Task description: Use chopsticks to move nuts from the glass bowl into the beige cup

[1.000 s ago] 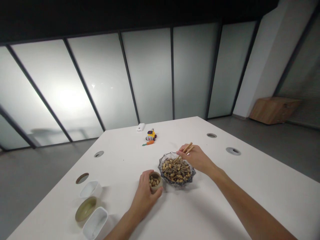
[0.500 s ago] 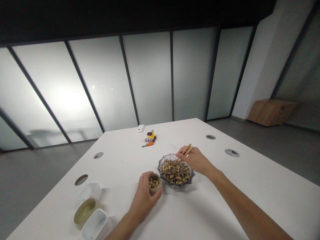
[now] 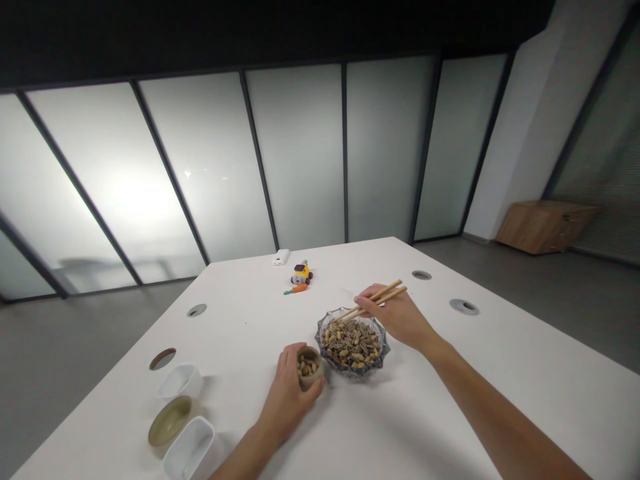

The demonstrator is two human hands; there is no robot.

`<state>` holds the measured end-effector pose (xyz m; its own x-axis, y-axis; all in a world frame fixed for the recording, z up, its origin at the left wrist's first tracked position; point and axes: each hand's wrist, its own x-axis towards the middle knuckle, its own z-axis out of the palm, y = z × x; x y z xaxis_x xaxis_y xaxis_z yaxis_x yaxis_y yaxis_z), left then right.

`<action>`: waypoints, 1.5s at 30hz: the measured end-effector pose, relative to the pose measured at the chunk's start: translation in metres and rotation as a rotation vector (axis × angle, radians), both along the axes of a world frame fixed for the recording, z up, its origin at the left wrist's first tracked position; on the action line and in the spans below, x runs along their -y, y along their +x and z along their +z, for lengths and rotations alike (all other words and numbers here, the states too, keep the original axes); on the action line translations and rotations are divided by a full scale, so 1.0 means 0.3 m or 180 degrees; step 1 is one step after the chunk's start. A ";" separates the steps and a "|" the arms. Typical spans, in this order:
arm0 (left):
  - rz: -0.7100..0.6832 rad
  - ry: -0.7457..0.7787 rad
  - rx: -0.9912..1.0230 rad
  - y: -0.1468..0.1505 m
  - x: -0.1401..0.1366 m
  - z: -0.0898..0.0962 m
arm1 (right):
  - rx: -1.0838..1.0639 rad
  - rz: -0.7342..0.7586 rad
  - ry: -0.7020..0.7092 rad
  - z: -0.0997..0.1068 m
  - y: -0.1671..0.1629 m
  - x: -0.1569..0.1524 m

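My left hand (image 3: 294, 379) is wrapped round a small greenish-brown cup (image 3: 318, 381) on the table. Several pale nuts (image 3: 307, 365), perhaps pistachios or peanuts, lie inside it. Just right of the cup stands a clear faceted glass bowl (image 3: 384, 357), full of a mix of striped sunflower seeds (image 3: 356, 341) and nuts. In my right hand (image 3: 393, 312) is a pair of wooden chopsticks (image 3: 384, 295), held above the bowl's right rim. Their tips reach to the far left part of the bowl; whether anything is between them is too small to tell.
On the left are a green bowl (image 3: 173, 421) and two white dishes, one nearer (image 3: 190, 448) and one farther (image 3: 181, 381). Farther back lie an orange screwdriver (image 3: 296, 289), a yellow toy vehicle (image 3: 301, 273) and a white box-like object (image 3: 281, 257). Grommet holes (image 3: 464, 306) dot the white table (image 3: 240, 347).
The chopsticks have tilted flatter, and their tips have moved left and back within the bowl. My right hand has shifted slightly right. My left hand and the cup have stayed put.
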<state>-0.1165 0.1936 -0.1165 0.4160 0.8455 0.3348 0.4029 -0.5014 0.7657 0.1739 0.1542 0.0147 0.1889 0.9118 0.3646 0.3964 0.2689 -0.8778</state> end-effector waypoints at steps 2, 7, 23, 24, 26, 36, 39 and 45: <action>0.0020 -0.0012 0.0002 0.001 0.001 0.001 | -0.0291 0.0177 -0.0059 0.024 -0.030 0.021; -0.0015 -0.0030 -0.0019 0.001 0.002 0.003 | -0.0389 0.0503 -0.0146 0.065 -0.086 0.059; -0.0025 -0.0008 -0.0006 -0.003 0.004 0.010 | 0.1228 -0.0129 -0.0179 -0.050 0.004 -0.027; -0.0022 0.0007 0.0003 -0.003 0.004 0.011 | 0.1231 -0.0129 -0.0182 -0.050 0.005 -0.027; -0.0010 0.0036 0.0015 -0.003 0.004 0.011 | 0.1203 -0.0147 -0.0167 -0.055 0.006 -0.029; -0.0025 0.0053 0.0021 -0.002 0.006 0.020 | 0.1220 -0.0246 -0.0014 -0.052 0.006 -0.036; -0.0014 0.0054 0.0004 -0.003 0.006 0.021 | 0.1254 -0.0284 -0.0010 -0.043 0.004 -0.031; 0.0001 0.0101 0.0013 -0.004 0.006 0.020 | 0.1215 -0.0316 0.0004 -0.050 0.001 -0.030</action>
<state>-0.1177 0.1917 -0.1107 0.4143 0.8345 0.3631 0.4000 -0.5254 0.7510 0.1743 0.1632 -0.0003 0.1267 0.8954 0.4269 0.7184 0.2140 -0.6620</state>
